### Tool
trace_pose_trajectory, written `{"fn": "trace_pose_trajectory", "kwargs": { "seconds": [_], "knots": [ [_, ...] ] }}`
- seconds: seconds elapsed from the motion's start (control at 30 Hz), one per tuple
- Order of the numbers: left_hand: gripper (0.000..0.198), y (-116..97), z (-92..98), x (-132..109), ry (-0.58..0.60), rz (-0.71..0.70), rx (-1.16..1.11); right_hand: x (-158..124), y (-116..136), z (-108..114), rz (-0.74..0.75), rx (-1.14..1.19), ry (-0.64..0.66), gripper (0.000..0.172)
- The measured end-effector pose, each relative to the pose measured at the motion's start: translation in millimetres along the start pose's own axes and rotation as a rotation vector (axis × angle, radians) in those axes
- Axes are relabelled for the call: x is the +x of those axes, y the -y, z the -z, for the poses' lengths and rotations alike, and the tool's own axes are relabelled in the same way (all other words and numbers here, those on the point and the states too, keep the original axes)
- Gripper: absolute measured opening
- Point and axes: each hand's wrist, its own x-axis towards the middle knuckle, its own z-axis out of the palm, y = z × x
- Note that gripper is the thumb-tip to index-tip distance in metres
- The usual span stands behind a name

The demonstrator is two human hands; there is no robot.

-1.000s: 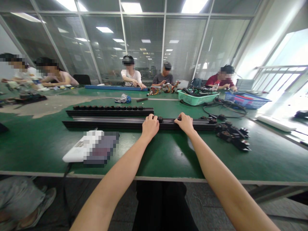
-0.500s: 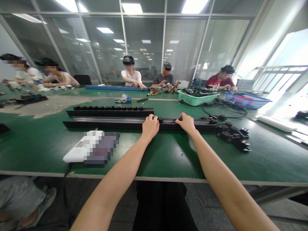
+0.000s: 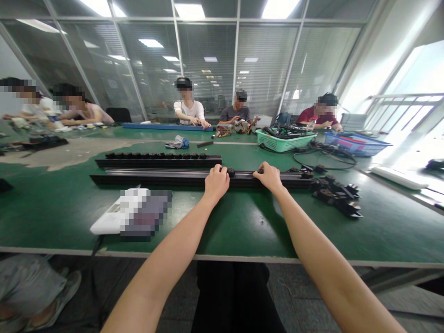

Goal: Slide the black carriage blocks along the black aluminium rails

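A long black metal rail (image 3: 156, 179) lies crosswise on the green table. My left hand (image 3: 217, 181) is closed over its middle, fingers curled onto the top; what lies under the fingertips is hidden. Just right of those fingers, a small black block (image 3: 231, 172) sits in the rail's groove. Further right my right hand (image 3: 270, 177) pinches a small dark block (image 3: 260, 170) at the rail, mostly covered by the fingers. More such blocks (image 3: 301, 172) are at the rail's right end. Behind lies a shorter black rail (image 3: 159, 163) with a row of several black blocks on it.
Loose black blocks (image 3: 336, 196) are piled at the right. A white device (image 3: 114, 217) and a blurred dark flat object (image 3: 149, 217) lie front left. Beyond are a green basket (image 3: 286, 142), a blue basket (image 3: 360, 147), cables and a cloth (image 3: 177, 142). Several people sit opposite.
Both my hands keep nearly the same places on the rail. Across the table, the person in white has shifted slightly and drawn one hand closer to the other.
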Motion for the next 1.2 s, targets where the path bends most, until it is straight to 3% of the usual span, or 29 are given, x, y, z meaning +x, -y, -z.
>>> {"fn": "trace_pose_trajectory", "kwargs": {
  "seconds": [1.2],
  "knots": [
    [0.028, 1, -0.9, 0, -0.012, -0.002, 0.003, 2, -12, 2, -0.034, 0.016, -0.038, 0.018]
  ]
}}
